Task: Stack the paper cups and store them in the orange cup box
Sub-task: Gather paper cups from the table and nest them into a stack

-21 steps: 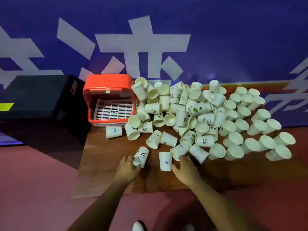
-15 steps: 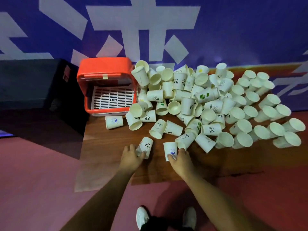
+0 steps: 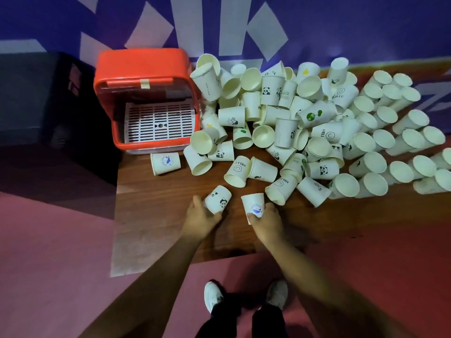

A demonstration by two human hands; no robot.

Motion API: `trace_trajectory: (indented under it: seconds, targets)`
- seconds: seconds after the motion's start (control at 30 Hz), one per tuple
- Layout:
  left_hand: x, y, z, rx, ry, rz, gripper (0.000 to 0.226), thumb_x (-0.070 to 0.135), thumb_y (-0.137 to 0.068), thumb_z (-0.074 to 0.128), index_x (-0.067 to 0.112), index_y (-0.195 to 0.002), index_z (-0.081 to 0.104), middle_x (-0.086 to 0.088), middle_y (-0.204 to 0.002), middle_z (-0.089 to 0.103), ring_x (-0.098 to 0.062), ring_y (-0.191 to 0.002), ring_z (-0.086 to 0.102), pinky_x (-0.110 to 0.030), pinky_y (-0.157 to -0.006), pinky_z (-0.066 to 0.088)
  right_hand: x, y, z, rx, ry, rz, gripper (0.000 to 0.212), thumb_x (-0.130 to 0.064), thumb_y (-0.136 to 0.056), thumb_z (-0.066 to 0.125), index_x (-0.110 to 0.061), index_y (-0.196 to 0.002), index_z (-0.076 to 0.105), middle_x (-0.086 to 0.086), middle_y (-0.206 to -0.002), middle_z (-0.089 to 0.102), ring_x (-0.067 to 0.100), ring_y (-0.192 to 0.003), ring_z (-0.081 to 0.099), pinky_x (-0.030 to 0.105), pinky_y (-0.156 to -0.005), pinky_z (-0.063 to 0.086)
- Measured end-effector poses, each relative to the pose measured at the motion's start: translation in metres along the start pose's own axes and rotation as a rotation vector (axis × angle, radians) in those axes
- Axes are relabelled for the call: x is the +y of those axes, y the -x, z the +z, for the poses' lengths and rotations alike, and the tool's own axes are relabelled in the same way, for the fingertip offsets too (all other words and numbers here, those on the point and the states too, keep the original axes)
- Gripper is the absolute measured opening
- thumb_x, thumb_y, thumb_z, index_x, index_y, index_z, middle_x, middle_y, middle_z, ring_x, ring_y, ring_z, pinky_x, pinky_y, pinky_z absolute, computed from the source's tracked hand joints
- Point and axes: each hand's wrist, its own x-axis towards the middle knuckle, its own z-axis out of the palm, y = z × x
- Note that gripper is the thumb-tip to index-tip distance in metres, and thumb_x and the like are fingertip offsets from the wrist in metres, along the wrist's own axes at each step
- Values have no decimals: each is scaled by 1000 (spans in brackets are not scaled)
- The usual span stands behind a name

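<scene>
My left hand [image 3: 200, 219] grips a white panda-print paper cup [image 3: 218, 199] lying on the brown wooden table [image 3: 156, 203]. My right hand [image 3: 267, 222] grips a white whale-print paper cup [image 3: 253, 204] beside it. The orange plastic cup box [image 3: 144, 69] stands open at the table's far left, well apart from both.

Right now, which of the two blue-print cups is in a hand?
The front cup, gripped by the right hand; the other cup lies untouched by the orange box.

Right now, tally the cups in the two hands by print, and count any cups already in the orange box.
Panda-print cup, gripped by the left hand: 1
Blue-print cup, gripped by the right hand: 1
Cups seen inside the orange cup box: 0
Total: 2 cups, both in hand
</scene>
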Motion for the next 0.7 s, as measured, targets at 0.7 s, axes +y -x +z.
trace_trajectory:
  seconds: [0.7]
  targets:
    - [34, 23, -16, -98, -369, 288, 107, 63, -69, 77, 32, -157, 23, 3, -164, 17, -28, -147, 14, -53, -116, 25, 7, 0, -72, -307, -373, -221, 58, -36, -73, 76, -32, -124, 49, -11, -119, 63, 5, -111, 59, 36, -96, 50]
